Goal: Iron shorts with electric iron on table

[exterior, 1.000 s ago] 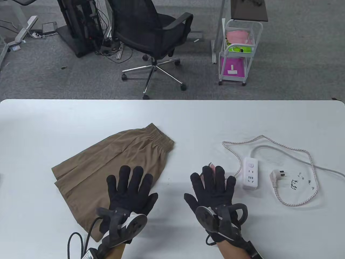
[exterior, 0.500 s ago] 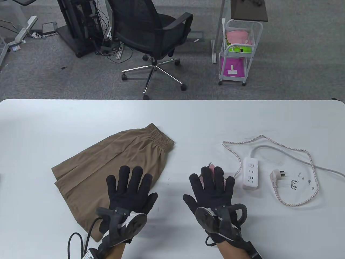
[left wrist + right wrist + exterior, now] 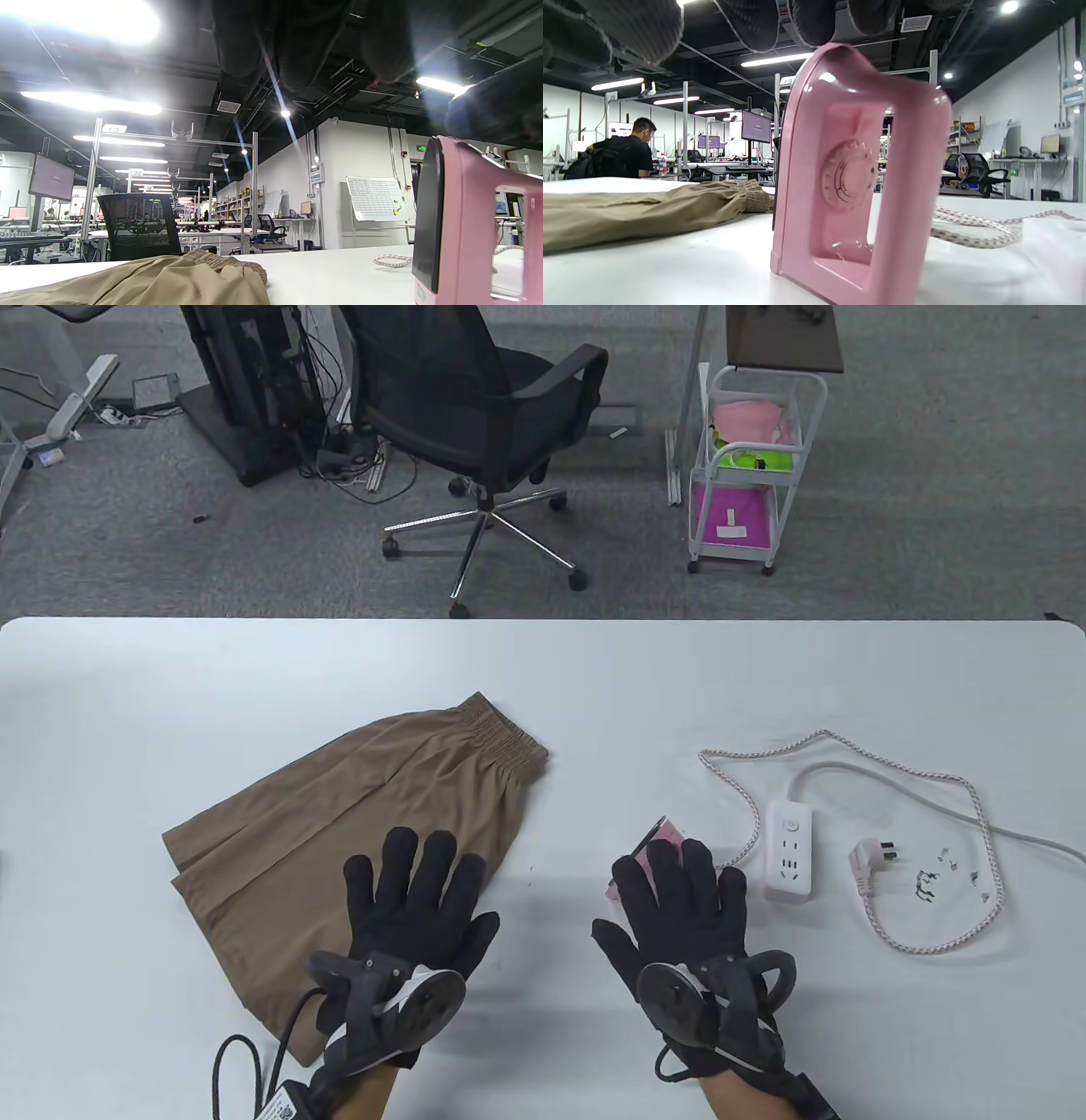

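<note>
My left hand [image 3: 416,912] lies flat, fingers released, on the shorts [image 3: 339,848]; at 3 o'clock my right hand [image 3: 679,916] hovers, fingers spread, above the upright pink iron [image 3: 852,169].

A white tag marked "22" [image 3: 135,172] is seen in the left wrist view, fixed to the top of a metal frame far off in the room. The numeral on the nearer tag [image 3: 114,128] on the left frame post is too blurred to be read. The whiteboard's grid [image 3: 375,203] is illegible.
</note>
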